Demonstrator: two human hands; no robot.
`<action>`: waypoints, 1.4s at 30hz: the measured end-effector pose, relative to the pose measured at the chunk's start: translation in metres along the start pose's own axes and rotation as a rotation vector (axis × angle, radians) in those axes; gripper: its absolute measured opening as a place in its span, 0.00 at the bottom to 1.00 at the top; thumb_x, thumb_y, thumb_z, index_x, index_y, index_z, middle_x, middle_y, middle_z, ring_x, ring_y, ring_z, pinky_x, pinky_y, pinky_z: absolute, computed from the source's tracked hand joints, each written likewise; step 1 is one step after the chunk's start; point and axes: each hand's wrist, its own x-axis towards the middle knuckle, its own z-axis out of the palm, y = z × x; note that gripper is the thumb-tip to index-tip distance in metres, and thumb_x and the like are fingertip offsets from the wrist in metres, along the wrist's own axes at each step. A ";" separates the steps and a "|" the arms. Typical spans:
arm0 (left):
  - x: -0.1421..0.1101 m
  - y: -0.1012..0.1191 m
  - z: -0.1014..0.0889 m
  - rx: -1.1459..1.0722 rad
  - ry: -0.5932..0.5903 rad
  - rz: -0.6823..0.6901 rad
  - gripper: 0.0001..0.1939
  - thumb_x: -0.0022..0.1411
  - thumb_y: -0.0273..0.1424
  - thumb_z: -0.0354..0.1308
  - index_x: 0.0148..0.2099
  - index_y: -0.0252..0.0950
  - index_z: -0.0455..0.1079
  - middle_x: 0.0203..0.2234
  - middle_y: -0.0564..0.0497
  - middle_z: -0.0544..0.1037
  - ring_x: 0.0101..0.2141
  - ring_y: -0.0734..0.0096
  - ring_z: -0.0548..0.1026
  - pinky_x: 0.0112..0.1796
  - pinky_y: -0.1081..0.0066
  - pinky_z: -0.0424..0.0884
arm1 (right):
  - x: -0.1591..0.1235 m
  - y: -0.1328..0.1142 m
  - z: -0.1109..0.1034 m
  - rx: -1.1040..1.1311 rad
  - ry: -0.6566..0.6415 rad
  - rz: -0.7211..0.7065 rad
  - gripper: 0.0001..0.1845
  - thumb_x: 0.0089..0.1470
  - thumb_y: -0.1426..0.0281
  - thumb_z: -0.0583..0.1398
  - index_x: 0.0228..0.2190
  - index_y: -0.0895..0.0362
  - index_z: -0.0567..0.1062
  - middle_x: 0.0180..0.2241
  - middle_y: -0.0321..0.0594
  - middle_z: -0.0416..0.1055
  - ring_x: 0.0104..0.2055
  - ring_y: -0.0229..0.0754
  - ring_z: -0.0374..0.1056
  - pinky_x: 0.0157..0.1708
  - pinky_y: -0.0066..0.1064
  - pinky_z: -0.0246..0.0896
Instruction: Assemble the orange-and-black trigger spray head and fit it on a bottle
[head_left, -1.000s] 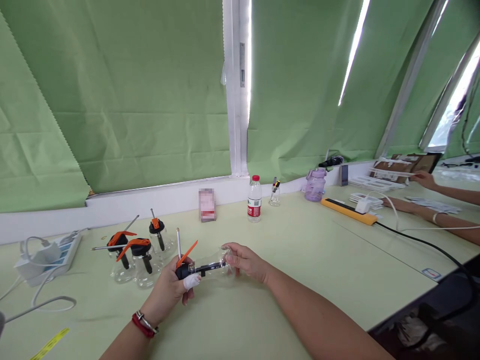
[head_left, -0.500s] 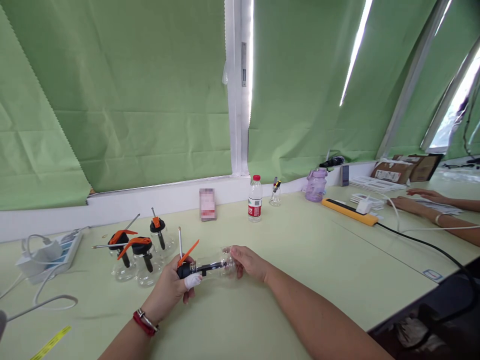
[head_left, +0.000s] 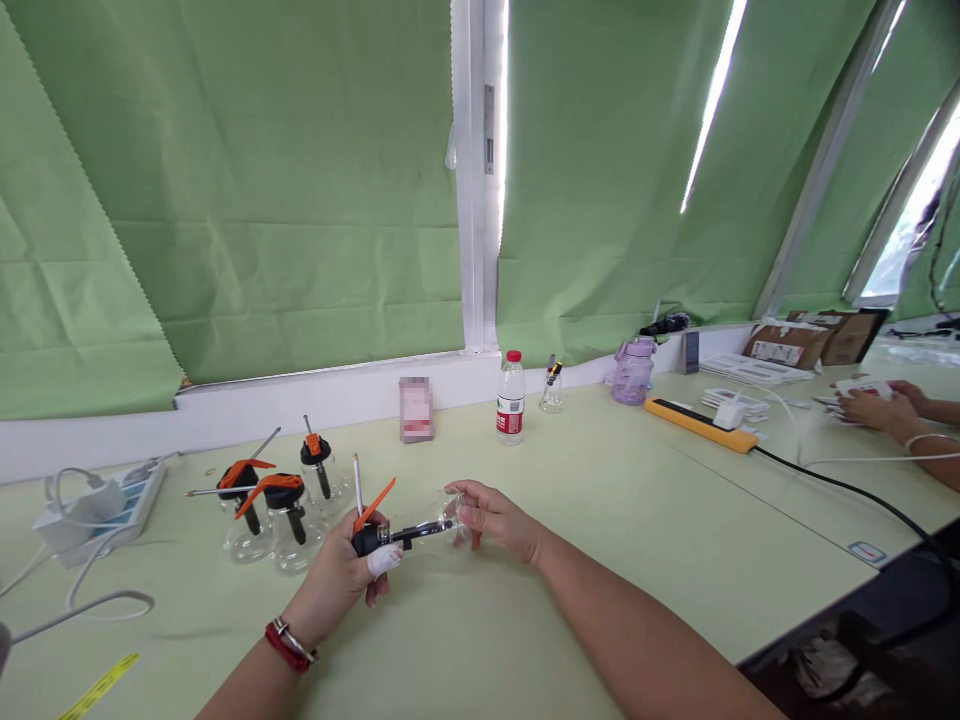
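I hold a small clear bottle (head_left: 424, 530) sideways above the pale green table (head_left: 600, 500). Its black cap carries an orange lever (head_left: 373, 505) and a thin metal tube. My left hand (head_left: 337, 580) is closed round the black cap end; a white bandage wraps one finger. My right hand (head_left: 495, 518) is closed on the bottle's clear bottom end. Three similar bottles (head_left: 281, 510) with black caps and orange levers stand on the table just left of my left hand.
A power strip (head_left: 97, 510) with plugs and cables lies at far left. A water bottle (head_left: 510, 398), a small pink box (head_left: 415, 408), a purple jug (head_left: 632, 370) and a yellow power strip (head_left: 701, 425) sit further back. Another person's hands (head_left: 881, 410) work at right.
My hands and the bottle have stayed almost in place. The other person's hands at right have drawn together further right and now hold a small white item.
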 end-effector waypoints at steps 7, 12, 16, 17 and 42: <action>0.001 -0.003 0.001 0.008 -0.019 -0.004 0.21 0.45 0.30 0.64 0.38 0.39 0.55 0.13 0.64 0.67 0.12 0.76 0.67 0.12 0.78 0.63 | 0.004 0.010 -0.001 -0.047 0.025 0.053 0.31 0.51 0.46 0.53 0.42 0.60 0.68 0.27 0.38 0.68 0.19 0.33 0.64 0.19 0.25 0.55; 0.002 -0.006 -0.001 0.014 -0.033 -0.001 0.21 0.46 0.31 0.64 0.38 0.39 0.56 0.11 0.64 0.67 0.12 0.75 0.67 0.12 0.78 0.64 | 0.003 0.009 -0.001 -0.064 0.027 0.070 0.33 0.51 0.45 0.51 0.43 0.61 0.68 0.28 0.40 0.69 0.21 0.34 0.65 0.19 0.25 0.55; 0.003 -0.004 -0.002 -0.004 0.005 -0.006 0.21 0.46 0.35 0.64 0.38 0.39 0.56 0.12 0.62 0.68 0.12 0.75 0.67 0.13 0.77 0.63 | -0.001 0.002 -0.002 -0.003 -0.011 0.019 0.34 0.49 0.51 0.59 0.53 0.54 0.61 0.45 0.47 0.65 0.36 0.39 0.68 0.25 0.26 0.60; 0.002 -0.003 -0.002 -0.006 0.014 -0.006 0.21 0.47 0.36 0.64 0.38 0.39 0.56 0.12 0.62 0.68 0.12 0.75 0.67 0.13 0.77 0.63 | -0.002 0.000 -0.002 0.016 -0.022 0.009 0.37 0.47 0.54 0.62 0.55 0.51 0.59 0.49 0.47 0.61 0.39 0.40 0.67 0.27 0.27 0.61; 0.002 -0.004 -0.001 -0.002 -0.007 -0.011 0.19 0.49 0.36 0.63 0.37 0.38 0.57 0.12 0.63 0.66 0.12 0.76 0.67 0.12 0.78 0.63 | -0.001 0.004 -0.004 -0.044 -0.025 0.002 0.34 0.49 0.53 0.59 0.54 0.54 0.61 0.46 0.48 0.65 0.38 0.39 0.66 0.29 0.28 0.61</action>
